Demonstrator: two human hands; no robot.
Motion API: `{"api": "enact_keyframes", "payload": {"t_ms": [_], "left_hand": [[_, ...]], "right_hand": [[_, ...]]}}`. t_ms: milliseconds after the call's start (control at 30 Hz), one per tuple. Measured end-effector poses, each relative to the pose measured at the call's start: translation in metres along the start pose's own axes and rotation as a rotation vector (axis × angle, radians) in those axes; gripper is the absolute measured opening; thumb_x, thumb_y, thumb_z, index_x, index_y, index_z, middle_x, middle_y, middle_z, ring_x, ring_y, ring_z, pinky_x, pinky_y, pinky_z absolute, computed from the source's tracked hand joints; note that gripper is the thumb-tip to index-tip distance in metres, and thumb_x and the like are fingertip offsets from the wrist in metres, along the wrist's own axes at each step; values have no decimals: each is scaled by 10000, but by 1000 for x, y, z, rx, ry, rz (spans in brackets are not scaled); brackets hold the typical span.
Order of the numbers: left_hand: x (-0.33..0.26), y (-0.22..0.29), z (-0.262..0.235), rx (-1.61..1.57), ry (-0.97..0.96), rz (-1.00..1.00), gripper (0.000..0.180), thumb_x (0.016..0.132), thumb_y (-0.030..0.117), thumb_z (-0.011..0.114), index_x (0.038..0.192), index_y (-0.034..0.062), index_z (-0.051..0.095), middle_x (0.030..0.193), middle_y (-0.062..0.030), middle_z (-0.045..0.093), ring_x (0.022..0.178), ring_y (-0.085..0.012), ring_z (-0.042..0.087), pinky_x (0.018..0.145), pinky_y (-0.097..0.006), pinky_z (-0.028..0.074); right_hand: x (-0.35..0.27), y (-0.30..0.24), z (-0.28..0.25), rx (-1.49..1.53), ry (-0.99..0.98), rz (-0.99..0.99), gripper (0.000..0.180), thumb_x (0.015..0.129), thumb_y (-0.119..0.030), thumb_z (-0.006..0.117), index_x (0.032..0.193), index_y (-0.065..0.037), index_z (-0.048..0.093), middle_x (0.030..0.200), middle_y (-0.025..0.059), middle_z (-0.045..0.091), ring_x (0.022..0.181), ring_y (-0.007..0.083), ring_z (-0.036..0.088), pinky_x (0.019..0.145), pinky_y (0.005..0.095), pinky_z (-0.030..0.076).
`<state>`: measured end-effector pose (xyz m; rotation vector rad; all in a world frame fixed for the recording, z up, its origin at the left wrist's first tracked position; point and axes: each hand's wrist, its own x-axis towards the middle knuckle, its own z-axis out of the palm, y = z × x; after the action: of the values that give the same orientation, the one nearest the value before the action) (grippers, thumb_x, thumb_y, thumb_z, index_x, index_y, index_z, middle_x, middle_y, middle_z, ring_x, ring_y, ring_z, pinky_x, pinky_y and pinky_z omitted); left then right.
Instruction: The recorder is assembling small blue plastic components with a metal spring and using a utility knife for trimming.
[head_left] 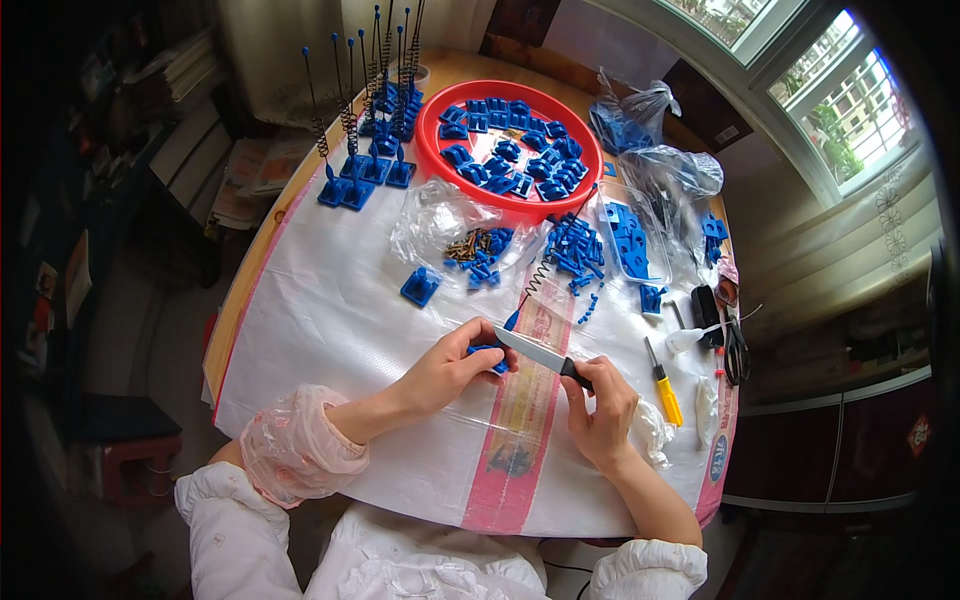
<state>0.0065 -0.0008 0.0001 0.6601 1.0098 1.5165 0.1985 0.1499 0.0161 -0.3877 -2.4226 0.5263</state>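
Gripping black-handled knife (545, 356) in right fingers (597, 372); pinching blue plastic base (499, 366) in left fingers (466, 334).
Above table (226, 340), nearer front edge: slanting blade (528, 347) left toward far edge, tip beside base and left fingers.

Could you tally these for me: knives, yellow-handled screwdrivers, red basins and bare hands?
Knife: 1
Yellow-handled screwdriver: 1
Red basin: 1
Bare hands: 2 (left hand, right hand)
Total: 5

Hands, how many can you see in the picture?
2. The left hand is near the middle, holding a blue piece; the right hand is beside it, holding a knife. No others show.
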Motion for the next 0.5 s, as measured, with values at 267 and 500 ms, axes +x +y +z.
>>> {"api": "enact_keyframes", "payload": {"t_ms": [267,500], "left_hand": [[-1,0,0,14,9,-2,193,1017,129,501,1187,38,506,1142,-70,597,1107,-132,573,933,-294,486],[1,-2,0,37,12,13,196,1019,133,502,1187,33,503,1137,-73,593,1101,-132,573,942,-301,490]], "right_hand": [[0,-1,0,-2,-7,8,158,803,-28,716,902,-20,592,746,123,598,622,303,601,535,378,442],[0,-1,-1,-8,0,15,159,799,-27,720,897,-25,594,741,119,598,620,298,602,534,374,441]]}}
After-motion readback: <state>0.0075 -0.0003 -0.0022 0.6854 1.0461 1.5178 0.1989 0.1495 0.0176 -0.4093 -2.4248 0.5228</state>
